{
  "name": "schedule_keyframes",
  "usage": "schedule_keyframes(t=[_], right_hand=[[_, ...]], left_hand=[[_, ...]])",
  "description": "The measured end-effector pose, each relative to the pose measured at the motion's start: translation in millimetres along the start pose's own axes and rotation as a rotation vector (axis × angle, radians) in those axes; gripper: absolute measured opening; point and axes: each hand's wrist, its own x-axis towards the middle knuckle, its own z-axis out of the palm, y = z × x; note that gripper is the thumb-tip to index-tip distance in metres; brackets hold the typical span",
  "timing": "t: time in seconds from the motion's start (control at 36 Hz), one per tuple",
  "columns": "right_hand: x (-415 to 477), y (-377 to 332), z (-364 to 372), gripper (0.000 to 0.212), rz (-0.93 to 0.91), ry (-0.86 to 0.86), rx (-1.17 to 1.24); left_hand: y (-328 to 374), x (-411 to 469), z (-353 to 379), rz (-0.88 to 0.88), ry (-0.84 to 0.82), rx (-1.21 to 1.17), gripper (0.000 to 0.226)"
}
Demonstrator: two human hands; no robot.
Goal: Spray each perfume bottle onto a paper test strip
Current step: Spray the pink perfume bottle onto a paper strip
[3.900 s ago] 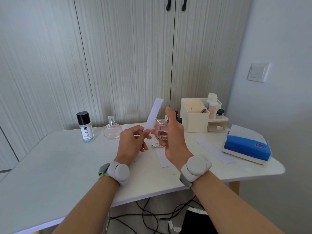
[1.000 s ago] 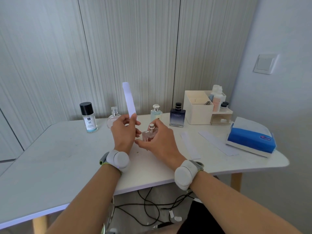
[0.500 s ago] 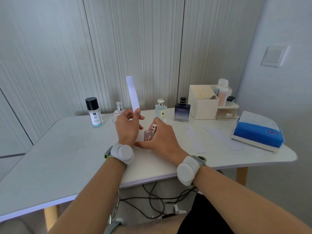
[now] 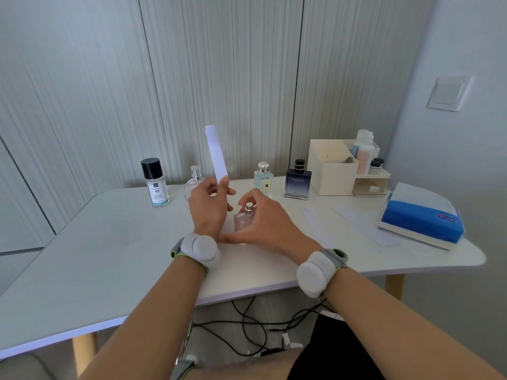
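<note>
My left hand (image 4: 210, 208) pinches a white paper test strip (image 4: 216, 153) that stands upright above it. My right hand (image 4: 267, 219) grips a square pink perfume bottle (image 4: 242, 220) with a silver sprayer, low over the white table (image 4: 109, 256), just right of the left hand. Along the back stand a black-capped clear bottle (image 4: 155, 182), a round clear bottle (image 4: 195, 182) partly behind my left hand, a pale blue bottle (image 4: 264, 178) and a dark blue bottle (image 4: 298, 181).
Two more paper strips (image 4: 315, 224) (image 4: 362, 224) lie on the table to the right. A cream organiser box (image 4: 332, 167) with small containers stands at the back right, and a blue tissue pack (image 4: 422, 219) lies near the right edge. Cables hang under the table.
Since 3.9 s ago, my right hand has lowered the pink bottle from beside the strip down toward the table. The strip in my left hand has tilted from leaning right to upright.
</note>
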Motion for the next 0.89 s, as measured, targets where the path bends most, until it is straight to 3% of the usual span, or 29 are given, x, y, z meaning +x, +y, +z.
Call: schedule_keyframes(t=[0.08,0.25,0.33,0.42,0.58,0.89], right_hand=[[-2,0,-20,0.082,0.022,-0.009,0.057],[6,7,-45,0.05,0.121,0.126,0.267],[12,26,-46,0.029,0.056,0.221,0.087],[20,46,-46,0.019,-0.007,0.191,-0.144],[22,55,-42,0.034,0.025,0.073,-0.359],[24,49,-33,0.027,-0.015,0.08,-0.399]], left_hand=[[-1,1,1,0.005,0.005,-0.008,0.032],[-4,1,2,0.018,-0.008,-0.032,0.031],[-4,2,2,0.013,-0.005,-0.022,0.03],[-3,1,3,0.017,-0.003,-0.022,0.03],[-4,2,3,0.025,0.007,-0.018,0.032],[-1,-1,3,0.021,0.01,-0.025,0.031]])
